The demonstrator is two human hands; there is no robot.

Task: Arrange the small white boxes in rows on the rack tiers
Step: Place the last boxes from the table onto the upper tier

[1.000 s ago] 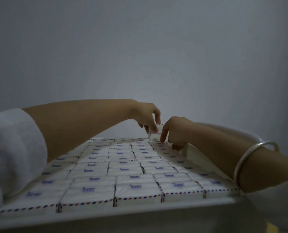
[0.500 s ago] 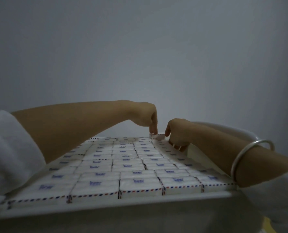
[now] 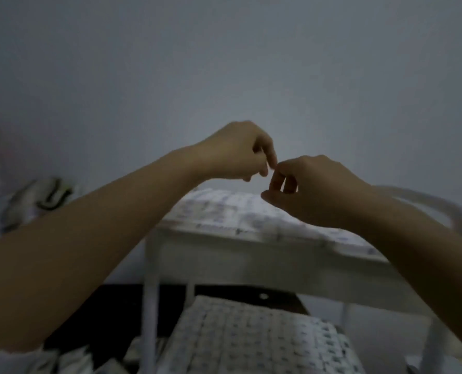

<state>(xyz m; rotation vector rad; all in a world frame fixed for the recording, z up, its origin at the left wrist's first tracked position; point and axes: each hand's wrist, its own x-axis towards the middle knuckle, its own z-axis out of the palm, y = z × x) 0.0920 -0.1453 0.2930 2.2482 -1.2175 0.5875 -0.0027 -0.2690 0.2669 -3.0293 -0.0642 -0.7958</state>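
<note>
Both forearms reach forward, left hand (image 3: 235, 153) and right hand (image 3: 312, 190) almost touching at the fingertips above the rack's (image 3: 251, 256) top tier, each grip curled with nothing visible inside, while boxes (image 3: 224, 209) lie in rows on both tiers.

A white rack (image 3: 224, 255) carries it all. On its top tier the small white boxes (image 3: 224, 209) lie flat in close rows, touching side to side, with markings too blurred to read. Lower down, between the white posts (image 3: 150, 319), a second spread of boxes (image 3: 251, 341) lies in rows too. A curved white rail (image 3: 426, 201) rises at the right end.
</note>
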